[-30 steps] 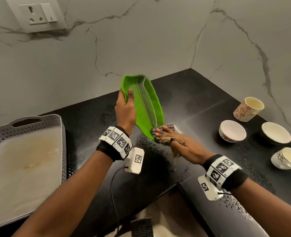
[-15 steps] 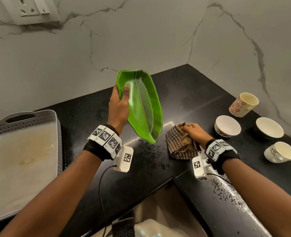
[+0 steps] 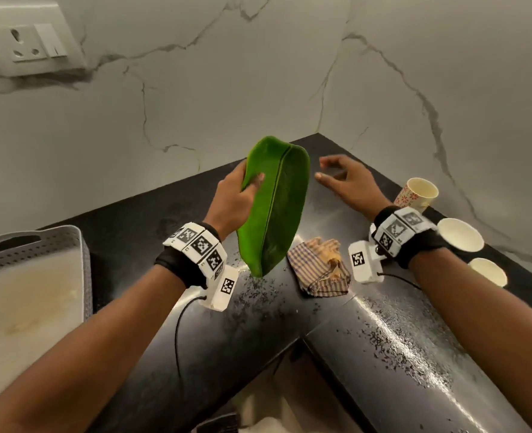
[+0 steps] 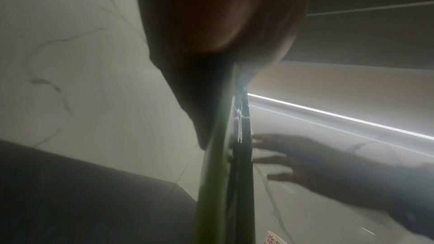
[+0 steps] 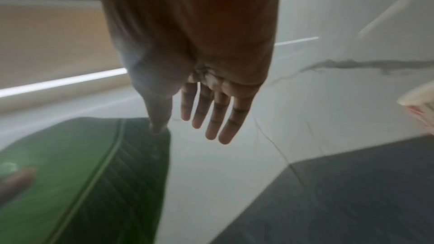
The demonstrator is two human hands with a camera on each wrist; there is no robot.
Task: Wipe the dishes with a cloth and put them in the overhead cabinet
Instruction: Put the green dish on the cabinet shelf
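— Green leaf-shaped plate (image 3: 274, 204)?
— Gripped at its rim by left hand (image 3: 232, 200), raised over countertop (image 3: 383, 354).
— Right hand (image 3: 349, 182)?
— Just beside, fingers spread, holding nothing. Checked cloth (image 3: 317, 270) below. No legible writing.

My wrists wear black bands (image 3: 177, 270) carrying white blocks with black square markers; a thin black cable (image 3: 177, 326) trails from each.
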